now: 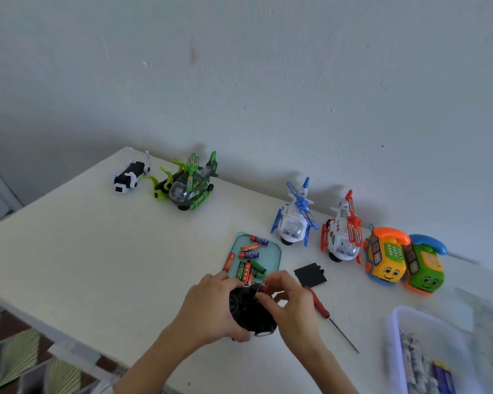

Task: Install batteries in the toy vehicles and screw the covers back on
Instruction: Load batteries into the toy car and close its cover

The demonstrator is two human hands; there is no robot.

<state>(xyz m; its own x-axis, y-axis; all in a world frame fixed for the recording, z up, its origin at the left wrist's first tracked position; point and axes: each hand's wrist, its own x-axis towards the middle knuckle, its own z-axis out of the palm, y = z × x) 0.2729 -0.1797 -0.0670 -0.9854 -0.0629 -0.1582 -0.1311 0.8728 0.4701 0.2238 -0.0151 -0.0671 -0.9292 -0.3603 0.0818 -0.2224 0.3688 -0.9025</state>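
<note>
1. the left hand (211, 305) is curled around a black toy vehicle (249, 312) and holds it just above the white table (97, 265), near the front edge.
2. the right hand (289, 305) pinches a small red-tipped thing at the top of the black toy vehicle; it looks like a battery, but it is too much hidden by the fingers to be sure.
3. just behind the hands lies a light teal tray (275, 253) with loose batteries (249, 261) in it, red, green and blue ones, lying in different directions.
4. a flat black cover (310, 275) lies on the table to the right of the tray, apart from the toy.
5. a screwdriver (332, 319) with a red handle lies on the table just beside the right hand, its thin shaft pointing to the front right.
6. along the wall stand other toys: a black and white toy (130, 177) and a green helicopter (190, 184) at the far left, then a blue and white helicopter (295, 217), a red and white helicopter (342, 231), a yellow toy phone (386, 258) and a green toy phone (424, 267), the two phones touching each other.
7. at the front right a clear plastic box (396, 336) stands on the table; its contents are blurred.
</note>
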